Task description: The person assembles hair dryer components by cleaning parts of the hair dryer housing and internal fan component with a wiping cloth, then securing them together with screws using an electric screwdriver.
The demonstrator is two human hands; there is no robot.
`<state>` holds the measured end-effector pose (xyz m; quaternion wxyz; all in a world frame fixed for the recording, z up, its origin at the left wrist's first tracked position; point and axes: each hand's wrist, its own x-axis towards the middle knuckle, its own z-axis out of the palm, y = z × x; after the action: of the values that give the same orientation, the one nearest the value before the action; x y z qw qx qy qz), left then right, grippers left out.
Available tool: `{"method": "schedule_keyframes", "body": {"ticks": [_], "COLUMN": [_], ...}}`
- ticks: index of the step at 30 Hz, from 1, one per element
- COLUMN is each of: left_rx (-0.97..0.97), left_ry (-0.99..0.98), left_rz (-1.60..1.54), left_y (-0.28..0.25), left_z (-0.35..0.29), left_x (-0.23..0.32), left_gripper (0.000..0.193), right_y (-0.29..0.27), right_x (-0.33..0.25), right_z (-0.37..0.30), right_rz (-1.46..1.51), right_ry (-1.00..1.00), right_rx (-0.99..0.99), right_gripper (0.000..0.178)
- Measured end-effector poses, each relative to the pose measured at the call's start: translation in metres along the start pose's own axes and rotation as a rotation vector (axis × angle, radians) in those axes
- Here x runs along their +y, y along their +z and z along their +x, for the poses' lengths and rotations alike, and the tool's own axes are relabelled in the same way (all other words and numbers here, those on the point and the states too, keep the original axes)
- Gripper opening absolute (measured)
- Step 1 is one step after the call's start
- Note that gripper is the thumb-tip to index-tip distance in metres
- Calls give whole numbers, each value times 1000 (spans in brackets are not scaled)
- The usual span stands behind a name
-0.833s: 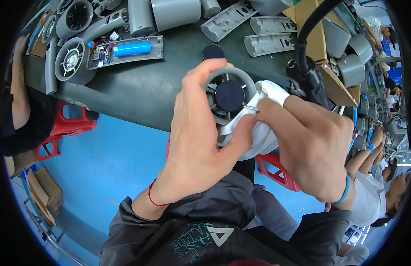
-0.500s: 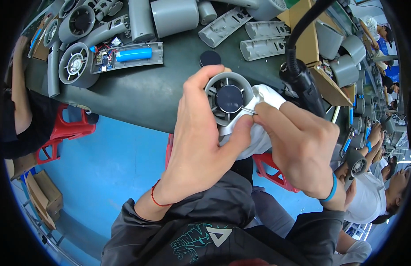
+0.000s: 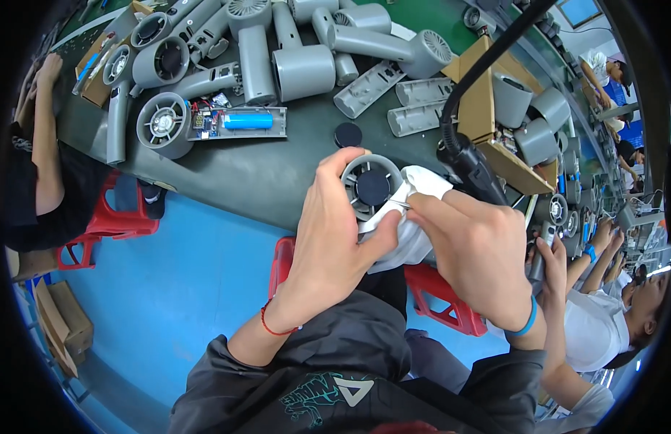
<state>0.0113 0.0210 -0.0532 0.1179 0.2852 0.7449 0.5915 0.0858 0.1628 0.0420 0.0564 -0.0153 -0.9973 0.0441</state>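
Left hand point(image 3: 324, 242), I see from afar, is clamped around a grey fan point(image 3: 372, 186) above the near edge of the bench point(image 3: 241, 177); right hand point(image 3: 476, 242), close beside, pinches a thin metal tip point(image 3: 400, 204) over white cloth point(image 3: 427, 184). One black disc point(image 3: 347, 134) lies on the bench behind.

Red bracelet point(image 3: 266, 322), blue wristband point(image 3: 530, 318), dark top point(image 3: 415, 394), teal print point(image 3: 308, 398), white triangle point(image 3: 355, 400)

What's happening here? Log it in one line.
left hand: holds grey fan head | right hand: pinches thin metal tool by white material | table: dark disc beyond fan head
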Motion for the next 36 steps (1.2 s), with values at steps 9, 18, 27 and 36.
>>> {"method": "schedule_keyframes", "body": {"ticks": [9,18,27,36], "left_rx": [-14,-50,-63,-73], "left_ry": [-19,-39,-37,-40], "left_rz": [-45,-57,-134,-137], "left_y": [-2,-4,1,-3], "left_z": [1,2,2,3], "left_x": [-1,-3,-3,-2], "left_gripper": [70,69,69,70], "right_y": [-13,-17,-13,-11], "right_x": [-8,-12,-7,-4], "right_z": [14,21,19,24], "right_rz": [-212,-166,-231,-175], "right_ry": [-140,-5,-44,-143], "right_rx": [-167,-200,-156,-97], "right_gripper": [16,13,18,19]}}
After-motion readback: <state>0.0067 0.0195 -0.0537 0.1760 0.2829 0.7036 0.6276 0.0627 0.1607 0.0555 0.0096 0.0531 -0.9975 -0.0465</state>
